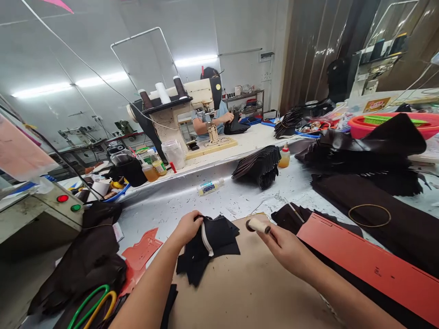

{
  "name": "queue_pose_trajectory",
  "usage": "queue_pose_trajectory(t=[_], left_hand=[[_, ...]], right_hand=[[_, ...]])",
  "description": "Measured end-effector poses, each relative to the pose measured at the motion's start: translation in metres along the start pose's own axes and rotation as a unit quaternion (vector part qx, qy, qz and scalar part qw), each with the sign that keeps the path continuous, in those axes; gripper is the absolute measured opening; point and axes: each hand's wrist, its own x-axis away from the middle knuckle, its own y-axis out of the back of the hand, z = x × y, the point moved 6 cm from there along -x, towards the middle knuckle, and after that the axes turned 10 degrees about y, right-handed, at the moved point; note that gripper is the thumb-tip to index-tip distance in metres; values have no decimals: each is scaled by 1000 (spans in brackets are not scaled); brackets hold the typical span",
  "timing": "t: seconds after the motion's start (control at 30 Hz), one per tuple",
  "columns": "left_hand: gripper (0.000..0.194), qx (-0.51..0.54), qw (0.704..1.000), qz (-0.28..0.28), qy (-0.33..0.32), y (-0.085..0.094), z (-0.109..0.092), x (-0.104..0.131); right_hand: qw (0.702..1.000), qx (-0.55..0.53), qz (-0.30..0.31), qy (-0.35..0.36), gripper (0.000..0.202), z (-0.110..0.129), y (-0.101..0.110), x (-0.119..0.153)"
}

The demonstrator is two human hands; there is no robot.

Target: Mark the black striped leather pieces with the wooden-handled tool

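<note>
Up close, a tan board, with a green loop off to the left. In the left hand, pinched at the edge between thumb and fingers, a small pile of black cloth pieces, flat on the board, with a white strip on top. In the right hand, gripped by one end, a cream roll with dark ends, near the cloth. Cannot tell if touching the board. To the right, a long red sheet. Past the hands, a little bottle on its side and a stack of dark pieces, just beside a red-tipped bottle. Farther back, a big sewing machine. Behind that, a person in a blue sleeve.
</note>
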Motion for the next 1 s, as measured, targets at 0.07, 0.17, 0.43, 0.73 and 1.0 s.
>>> queue_pose_trajectory(t=[0.07,0.17,0.43,0.73,1.0], left_hand=[[15,24,999,40,6,-3,5,-1],[19,60,994,91,3,-2,8,7],[39,131,978,165,-3,-4,9,18],[28,239,968,-61,-34,132,18,93],[89,-91,976,-69,-183,2,15,152]], right_hand=[[1000,-16,-1,-3,40,5,2,-8],[1000,-24,-3,-12,42,5,-6,-25],[996,-56,72,1,29,10,-54,-36],[993,22,114,-28,21,24,-67,-24],[991,49,121,-25,20,30,-65,-19]])
